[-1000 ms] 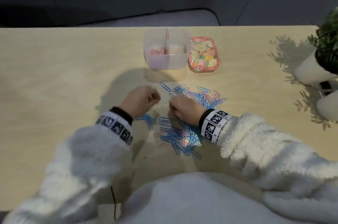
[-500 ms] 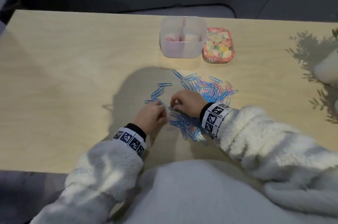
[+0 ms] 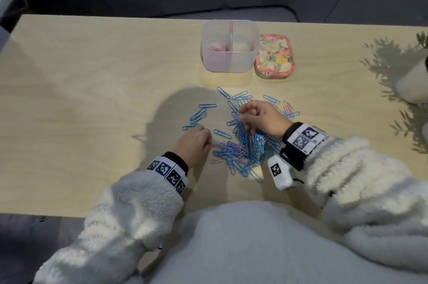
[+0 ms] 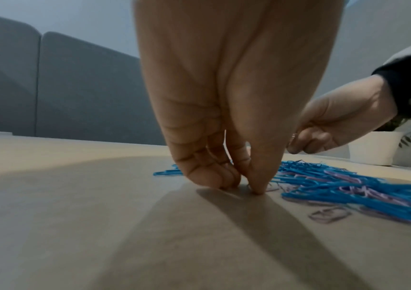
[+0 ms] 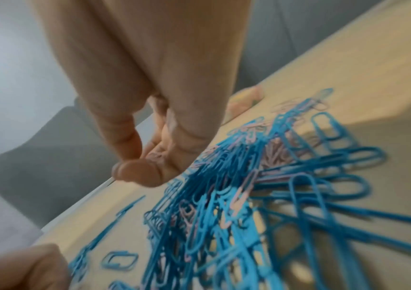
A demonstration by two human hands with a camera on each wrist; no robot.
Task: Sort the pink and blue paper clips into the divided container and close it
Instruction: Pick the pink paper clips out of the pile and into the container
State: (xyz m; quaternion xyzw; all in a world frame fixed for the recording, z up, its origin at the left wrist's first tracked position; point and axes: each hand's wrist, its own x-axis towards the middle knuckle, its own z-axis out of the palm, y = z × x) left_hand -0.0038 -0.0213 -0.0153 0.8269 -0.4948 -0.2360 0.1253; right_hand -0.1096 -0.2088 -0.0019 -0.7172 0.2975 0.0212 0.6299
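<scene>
A mixed pile of blue and pink paper clips (image 3: 245, 147) lies on the wooden table (image 3: 92, 98). My left hand (image 3: 209, 143) is down at the pile's left edge, thumb and fingers (image 4: 224, 181) pinching a pink paper clip (image 3: 216, 144) against the tabletop. My right hand (image 3: 243, 113) hovers over the far side of the pile with curled fingers, and several pink clips (image 5: 154, 156) lie in its palm. The clear divided container (image 3: 230, 61) stands open at the back, with pink clips (image 3: 216, 48) in its left compartment.
The floral lid (image 3: 274, 60) lies right of the container. Loose blue clips (image 3: 198, 115) are scattered left of the pile. White plant pots (image 3: 412, 82) stand at the table's right edge. The near table edge runs just in front of my body.
My right hand has lifted off the pile and moved right and away from my left hand. My left hand stays low at the pile's left edge. The head view has shifted.
</scene>
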